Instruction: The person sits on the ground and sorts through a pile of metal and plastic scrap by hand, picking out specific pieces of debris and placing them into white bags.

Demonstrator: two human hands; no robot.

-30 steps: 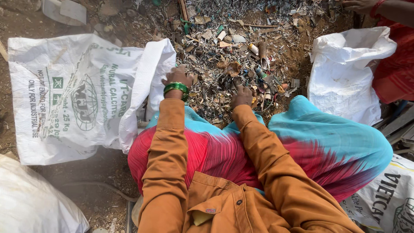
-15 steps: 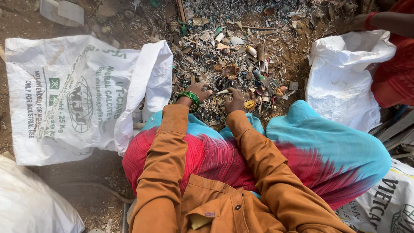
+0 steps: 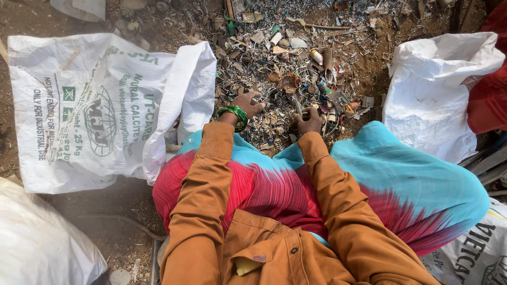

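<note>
Head view: both hands moved deeper into scrap pile (image 3: 296, 63).

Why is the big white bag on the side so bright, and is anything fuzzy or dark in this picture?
Head view: strong sun hits the right white sack, so it glares almost blank; the left sack is softer lit; the left hand and right hand and the scrap pile look sharp; the bottom left corner lies in shade.

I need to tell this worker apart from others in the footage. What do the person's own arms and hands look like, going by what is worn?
Both arms wear long rust-orange sleeves down to the wrists. The left hand has a stack of green bangles at the wrist. The right hand is bare, with no bangle showing. No gloves on either.
</note>
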